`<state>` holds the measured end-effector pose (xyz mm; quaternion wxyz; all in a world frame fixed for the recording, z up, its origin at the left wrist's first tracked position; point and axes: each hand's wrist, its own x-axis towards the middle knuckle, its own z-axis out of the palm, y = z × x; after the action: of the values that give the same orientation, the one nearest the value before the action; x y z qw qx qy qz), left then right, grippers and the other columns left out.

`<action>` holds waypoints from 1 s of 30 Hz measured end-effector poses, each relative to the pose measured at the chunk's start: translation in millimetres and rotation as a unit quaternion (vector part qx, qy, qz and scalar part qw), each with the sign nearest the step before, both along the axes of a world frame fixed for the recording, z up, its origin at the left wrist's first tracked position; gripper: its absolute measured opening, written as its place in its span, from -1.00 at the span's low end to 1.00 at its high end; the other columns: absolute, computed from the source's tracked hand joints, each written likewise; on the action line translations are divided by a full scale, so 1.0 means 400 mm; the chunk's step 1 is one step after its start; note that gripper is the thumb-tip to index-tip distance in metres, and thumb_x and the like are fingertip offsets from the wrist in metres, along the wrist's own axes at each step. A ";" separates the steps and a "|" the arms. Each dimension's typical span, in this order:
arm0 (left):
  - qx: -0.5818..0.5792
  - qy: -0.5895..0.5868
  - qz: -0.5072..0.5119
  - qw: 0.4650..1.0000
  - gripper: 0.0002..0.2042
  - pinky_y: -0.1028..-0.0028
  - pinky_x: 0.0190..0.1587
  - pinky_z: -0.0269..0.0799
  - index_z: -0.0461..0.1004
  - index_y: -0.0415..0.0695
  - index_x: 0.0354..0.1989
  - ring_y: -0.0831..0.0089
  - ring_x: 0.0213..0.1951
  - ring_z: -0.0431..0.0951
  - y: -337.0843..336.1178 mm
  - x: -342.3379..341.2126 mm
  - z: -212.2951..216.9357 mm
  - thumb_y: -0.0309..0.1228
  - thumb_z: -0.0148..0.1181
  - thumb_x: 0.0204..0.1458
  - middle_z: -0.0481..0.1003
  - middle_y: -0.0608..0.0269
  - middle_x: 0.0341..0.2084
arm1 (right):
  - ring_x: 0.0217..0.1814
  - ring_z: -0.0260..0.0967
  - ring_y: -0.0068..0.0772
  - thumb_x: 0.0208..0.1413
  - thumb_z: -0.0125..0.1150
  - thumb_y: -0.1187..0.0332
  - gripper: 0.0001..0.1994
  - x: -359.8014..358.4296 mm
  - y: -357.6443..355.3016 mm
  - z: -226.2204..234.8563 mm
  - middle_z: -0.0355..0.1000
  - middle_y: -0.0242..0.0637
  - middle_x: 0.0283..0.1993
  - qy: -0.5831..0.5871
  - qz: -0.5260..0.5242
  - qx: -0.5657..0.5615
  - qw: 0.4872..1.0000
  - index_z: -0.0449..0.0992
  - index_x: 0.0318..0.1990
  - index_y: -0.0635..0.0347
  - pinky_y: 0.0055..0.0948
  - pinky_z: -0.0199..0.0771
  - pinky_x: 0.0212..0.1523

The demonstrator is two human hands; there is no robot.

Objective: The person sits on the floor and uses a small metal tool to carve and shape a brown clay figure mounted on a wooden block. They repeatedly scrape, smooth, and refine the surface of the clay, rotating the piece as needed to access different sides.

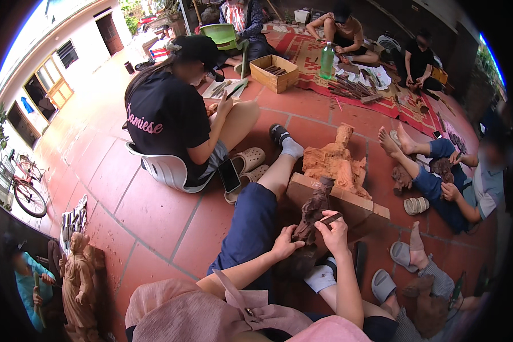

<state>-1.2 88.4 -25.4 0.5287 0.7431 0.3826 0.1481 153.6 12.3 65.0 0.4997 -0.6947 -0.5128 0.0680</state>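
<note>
A dark brown wooden carving (pixel 313 214), narrow and knobbly, stands tilted in front of me between my knees. My left hand (pixel 286 244) is closed round its lower left side. My right hand (pixel 333 233) is at its right side, pinching a small dark, flat strip (pixel 332 218) between thumb and fingers; its exact kind cannot be made out. The strip lies close to the carving's surface. Just beyond is a thick wooden block (pixel 353 204), and on it rests a rough orange-brown wood carving (pixel 336 162).
A person in black sits on a white chair (pixel 162 168) at the left, holding a phone. Another phone (pixel 229 175) is near their knee. Farther off are a wooden box (pixel 274 74), a green bottle (pixel 327 61) and a red mat (pixel 302 43). Brown statues (pixel 78 285) stand lower left.
</note>
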 end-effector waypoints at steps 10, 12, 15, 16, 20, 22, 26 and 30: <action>-0.016 -0.010 0.002 1.000 -0.36 0.32 0.08 0.28 0.24 -0.17 0.10 0.08 0.03 0.34 -0.005 -0.010 -0.001 -0.30 0.33 -0.22 0.28 0.00 -0.02 | -0.22 0.44 -0.19 -0.09 0.25 0.47 -0.91 -0.015 -0.011 -0.003 0.47 -0.10 -0.25 0.043 -0.010 -0.020 0.999 0.52 -0.49 0.33 -0.36 0.40 -0.22; 0.010 -0.027 -0.002 1.000 -0.35 0.32 0.06 0.29 0.24 -0.17 0.09 0.08 0.01 0.35 0.003 0.009 -0.026 -0.32 0.34 -0.24 0.29 -0.01 -0.05 | -0.27 0.46 -0.22 -0.09 0.25 0.46 -0.89 -0.004 -0.022 -0.009 0.48 -0.12 -0.26 0.066 -0.022 -0.024 0.997 0.53 -0.46 0.34 -0.38 0.42 -0.27; 0.017 -0.050 0.010 0.999 -0.35 0.35 0.06 0.29 0.25 -0.22 0.08 0.12 0.00 0.35 0.007 0.010 -0.031 -0.36 0.37 -0.25 0.32 0.01 -0.09 | -0.28 0.48 -0.40 -0.03 0.25 0.42 -0.85 0.029 -0.026 -0.017 0.52 -0.19 -0.23 0.114 -0.055 -0.062 0.990 0.52 -0.50 0.36 -0.48 0.40 -0.27; 0.022 -0.049 0.016 0.998 -0.36 0.35 0.06 0.28 0.26 -0.23 0.06 0.14 0.00 0.36 0.007 0.007 -0.036 -0.38 0.37 -0.26 0.32 0.02 -0.09 | -0.28 0.47 -0.46 -0.03 0.27 0.40 -0.84 0.037 -0.028 -0.037 0.53 -0.21 -0.23 0.077 -0.046 -0.037 0.995 0.53 -0.50 0.35 -0.51 0.38 -0.28; 0.028 -0.044 0.024 0.998 -0.38 0.37 0.04 0.31 0.29 -0.22 0.05 0.18 -0.03 0.40 0.008 0.009 -0.035 -0.35 0.39 -0.26 0.33 0.03 -0.08 | -0.24 0.46 -0.43 -0.07 0.31 0.42 -0.83 0.022 -0.028 -0.047 0.52 -0.18 -0.23 0.073 -0.021 -0.043 0.996 0.52 -0.54 0.35 -0.51 0.38 -0.27; 0.026 -0.030 0.013 0.999 -0.38 0.36 0.05 0.29 0.28 -0.23 0.06 0.17 0.00 0.38 0.011 0.009 -0.020 -0.29 0.37 -0.22 0.33 0.02 -0.06 | -0.45 0.40 -0.54 -0.08 0.34 0.38 -0.84 0.032 -0.027 -0.034 0.51 -0.24 -0.36 0.075 -0.056 0.012 0.996 0.54 -0.47 0.32 -0.54 0.38 -0.41; 0.011 -0.014 0.004 1.000 -0.38 0.36 0.06 0.28 0.28 -0.23 0.07 0.18 0.02 0.36 0.006 0.008 -0.007 -0.30 0.36 -0.20 0.31 0.02 -0.04 | -0.45 0.38 -0.51 -0.10 0.35 0.39 -0.86 0.040 -0.029 -0.040 0.46 -0.30 -0.41 0.071 -0.047 -0.025 0.996 0.55 -0.42 0.27 -0.51 0.37 -0.38; 0.009 -0.016 0.003 1.000 -0.37 0.35 0.06 0.28 0.26 -0.23 0.08 0.19 0.02 0.36 0.011 0.008 -0.012 -0.31 0.36 -0.20 0.30 0.02 -0.03 | -0.36 0.40 -0.48 -0.10 0.33 0.41 -0.87 0.010 -0.012 -0.045 0.46 -0.30 -0.27 0.061 0.008 -0.034 0.998 0.56 -0.40 0.26 -0.51 0.38 -0.32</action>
<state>2.1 92.8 -30.3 0.5277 0.7441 0.3752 0.1645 157.5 7.7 47.1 0.5053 -0.7018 -0.4845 0.1319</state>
